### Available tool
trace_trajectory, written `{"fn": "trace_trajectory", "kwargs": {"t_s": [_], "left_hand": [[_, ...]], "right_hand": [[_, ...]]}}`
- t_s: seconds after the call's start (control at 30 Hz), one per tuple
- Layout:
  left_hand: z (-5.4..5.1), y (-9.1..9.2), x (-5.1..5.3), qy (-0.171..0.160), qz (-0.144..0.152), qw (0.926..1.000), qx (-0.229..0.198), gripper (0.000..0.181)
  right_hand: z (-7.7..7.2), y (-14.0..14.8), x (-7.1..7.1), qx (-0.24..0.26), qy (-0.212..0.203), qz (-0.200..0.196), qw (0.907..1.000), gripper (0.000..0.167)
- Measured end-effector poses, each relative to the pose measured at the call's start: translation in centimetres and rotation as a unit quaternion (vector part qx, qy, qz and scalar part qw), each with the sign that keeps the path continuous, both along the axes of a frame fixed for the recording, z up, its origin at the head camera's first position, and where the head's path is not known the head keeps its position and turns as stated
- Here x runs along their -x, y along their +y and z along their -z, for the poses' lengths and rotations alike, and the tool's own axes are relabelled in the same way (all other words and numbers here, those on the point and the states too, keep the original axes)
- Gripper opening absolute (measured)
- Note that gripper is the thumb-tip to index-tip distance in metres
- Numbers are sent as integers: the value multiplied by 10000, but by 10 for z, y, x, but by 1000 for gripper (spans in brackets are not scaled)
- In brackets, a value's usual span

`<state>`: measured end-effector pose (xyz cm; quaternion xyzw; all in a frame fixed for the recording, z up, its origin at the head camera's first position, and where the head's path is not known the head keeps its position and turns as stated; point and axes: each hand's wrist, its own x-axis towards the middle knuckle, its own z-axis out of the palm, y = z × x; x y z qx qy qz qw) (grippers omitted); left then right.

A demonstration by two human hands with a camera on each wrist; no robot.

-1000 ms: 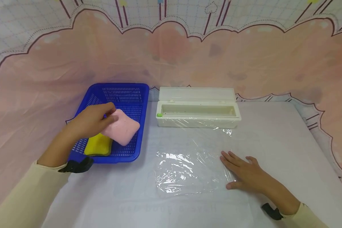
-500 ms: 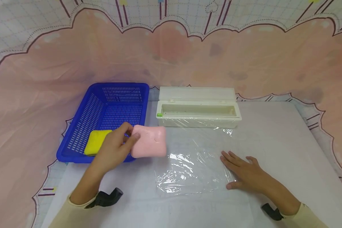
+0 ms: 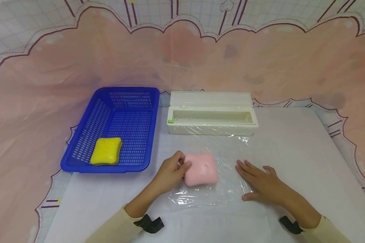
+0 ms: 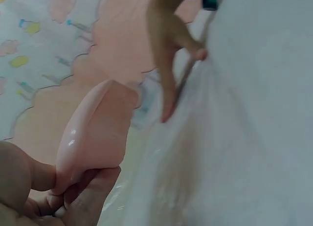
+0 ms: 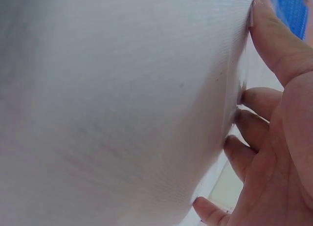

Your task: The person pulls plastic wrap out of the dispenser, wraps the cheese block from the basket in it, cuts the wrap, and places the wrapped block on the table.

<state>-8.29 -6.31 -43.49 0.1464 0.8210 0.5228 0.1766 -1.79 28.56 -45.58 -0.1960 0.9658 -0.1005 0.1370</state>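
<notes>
In the head view, a pink, soap-like block [image 3: 201, 169] is pinched at its left edge by my left hand [image 3: 169, 172], over the clear plastic film [image 3: 228, 168]. The left wrist view shows the block [image 4: 93, 133] between the thumb and fingers of that hand [image 4: 83, 199]; whether it touches the film cannot be told. My right hand [image 3: 263, 184] rests with spread fingers on the film's right edge. Seen from the right wrist, its fingertips touch the surface, the hand [image 5: 274, 128] holding nothing. The film runs out from the white box [image 3: 213, 130].
At the left stands a blue basket [image 3: 134, 135] with a yellow sponge-like block [image 3: 106, 151] in it. The white box at the back has its lid [image 3: 211, 99] raised and a small green piece [image 3: 170, 121] at its left corner. Patterned cloth hangs behind.
My left hand has carried the pink block out of the basket, rightward and toward the front, to over the film. The right hand has stayed in place.
</notes>
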Motion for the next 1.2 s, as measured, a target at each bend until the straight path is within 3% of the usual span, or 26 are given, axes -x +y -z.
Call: {"fn": "trace_trajectory", "kwargs": {"t_s": [0.17, 0.37, 0.57, 0.93, 1.2], "left_hand": [[19, 20, -1, -47, 305, 9994, 124, 16], [26, 33, -4, -277, 478, 9985, 45, 16], [30, 37, -9, -240, 602, 9977, 179, 16], [34, 36, -12, 401, 677, 9949, 637, 17], [29, 34, -11, 93, 723, 9907, 1151, 35]], "right_hand": [[-3, -1, 0, -23, 0, 3, 10000, 104], [-4, -2, 0, -7, 28, -33, 10000, 103], [-2, -1, 0, -12, 73, -74, 9999, 103], [0, -2, 0, -67, 100, -73, 9999, 103], [4, -1, -2, -72, 232, -83, 9997, 104]]}}
